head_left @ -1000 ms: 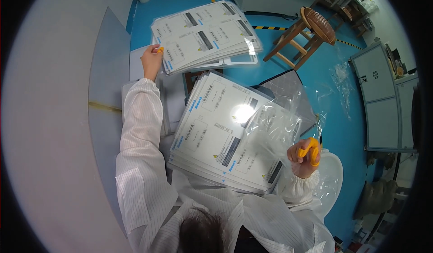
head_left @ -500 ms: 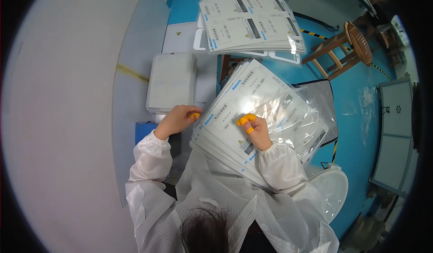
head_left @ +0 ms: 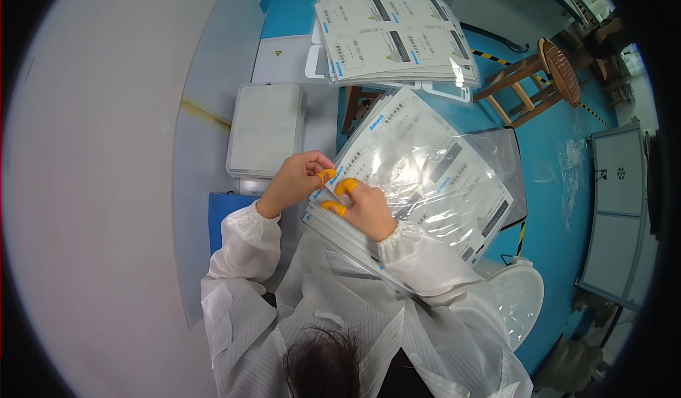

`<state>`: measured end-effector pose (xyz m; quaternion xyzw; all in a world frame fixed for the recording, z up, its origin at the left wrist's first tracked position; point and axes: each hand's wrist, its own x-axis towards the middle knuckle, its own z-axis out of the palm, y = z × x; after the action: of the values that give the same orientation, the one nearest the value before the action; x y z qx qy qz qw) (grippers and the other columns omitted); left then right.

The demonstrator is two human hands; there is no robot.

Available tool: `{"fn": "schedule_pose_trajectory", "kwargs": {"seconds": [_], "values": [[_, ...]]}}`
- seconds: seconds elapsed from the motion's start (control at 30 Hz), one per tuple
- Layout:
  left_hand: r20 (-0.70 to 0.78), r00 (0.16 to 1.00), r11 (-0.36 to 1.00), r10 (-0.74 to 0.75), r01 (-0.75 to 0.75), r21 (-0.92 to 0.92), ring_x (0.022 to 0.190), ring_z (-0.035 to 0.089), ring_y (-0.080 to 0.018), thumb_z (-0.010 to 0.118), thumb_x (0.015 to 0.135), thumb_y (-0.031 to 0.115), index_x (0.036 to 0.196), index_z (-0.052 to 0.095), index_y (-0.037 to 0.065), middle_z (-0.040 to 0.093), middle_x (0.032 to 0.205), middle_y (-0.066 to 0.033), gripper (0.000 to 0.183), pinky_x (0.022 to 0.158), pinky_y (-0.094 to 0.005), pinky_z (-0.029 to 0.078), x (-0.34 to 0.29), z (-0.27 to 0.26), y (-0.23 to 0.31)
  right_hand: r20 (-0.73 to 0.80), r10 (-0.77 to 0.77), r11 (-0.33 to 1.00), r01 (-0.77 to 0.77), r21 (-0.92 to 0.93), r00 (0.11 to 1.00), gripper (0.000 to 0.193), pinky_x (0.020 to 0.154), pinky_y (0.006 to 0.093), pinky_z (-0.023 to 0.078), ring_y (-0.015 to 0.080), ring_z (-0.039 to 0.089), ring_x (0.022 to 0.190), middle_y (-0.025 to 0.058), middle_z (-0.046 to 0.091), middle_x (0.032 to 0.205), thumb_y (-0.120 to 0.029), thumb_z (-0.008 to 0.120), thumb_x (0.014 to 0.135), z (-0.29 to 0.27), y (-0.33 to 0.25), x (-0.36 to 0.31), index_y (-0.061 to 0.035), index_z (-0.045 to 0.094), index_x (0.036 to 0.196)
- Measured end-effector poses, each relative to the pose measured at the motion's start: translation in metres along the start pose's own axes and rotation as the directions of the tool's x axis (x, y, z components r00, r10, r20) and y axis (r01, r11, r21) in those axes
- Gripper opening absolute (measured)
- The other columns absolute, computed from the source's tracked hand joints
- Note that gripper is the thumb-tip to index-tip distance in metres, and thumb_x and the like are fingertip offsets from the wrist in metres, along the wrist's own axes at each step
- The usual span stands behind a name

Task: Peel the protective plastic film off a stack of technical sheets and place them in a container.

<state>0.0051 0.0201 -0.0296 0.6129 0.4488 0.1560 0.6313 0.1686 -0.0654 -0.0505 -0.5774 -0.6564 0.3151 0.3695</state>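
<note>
The white, rectangular, film-covered sheet stack lies at three o'clock from the half-curled left hand, its left edge slanting one-to-seven. The right hand, nearer, is half open; either's grip I cannot tell.

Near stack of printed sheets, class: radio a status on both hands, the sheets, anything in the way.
Left hand and right hand at left edge of printed sheets, grip unclear. Sheets stacked unevenly. Possible obstruction: clear plastic film on top.
</note>
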Motion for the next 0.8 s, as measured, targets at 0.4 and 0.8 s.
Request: {"fn": "schedule_pose_trajectory", "kwargs": {"seconds": [0.4, 0.8], "values": [[-0.034, 0.998, 0.998, 0.054, -0.053, 0.031, 0.069, 0.055, -0.0059, 0.058, 0.079, -0.006, 0.09, 0.06, -0.002, 0.062, 0.08, -0.0046, 0.013, 0.062, -0.0164, 0.045, 0.001, -0.001, -0.003, -0.06, 0.136, 0.991, -0.135, 0.018, 0.989, 0.025, 0.059, 0.0338, 0.046, 0.0298, 0.057, 0.065, 0.0133, 0.056, 0.076, -0.016, 0.072, 0.07, -0.01, -0.007, 0.008, -0.0004, 0.058, 0.084], [0.002, 0.995, 0.995, 0.095, -0.095, 0.006, 0.074, 0.056, -0.0069, 0.056, 0.082, -0.004, 0.092, 0.058, -0.001, 0.062, 0.083, -0.0051, 0.011, 0.067, -0.0177, 0.046, 0.005, 0.0, -0.01, 0.018, 0.061, 0.998, -0.062, 0.015, 0.998, 0.016, 0.059, 0.0306, 0.045, 0.0255, 0.055, 0.063, 0.0138, 0.055, 0.075, -0.006, 0.062, 0.075, -0.019, -0.001, 0.009, 0.0021, 0.057, 0.088]]}}
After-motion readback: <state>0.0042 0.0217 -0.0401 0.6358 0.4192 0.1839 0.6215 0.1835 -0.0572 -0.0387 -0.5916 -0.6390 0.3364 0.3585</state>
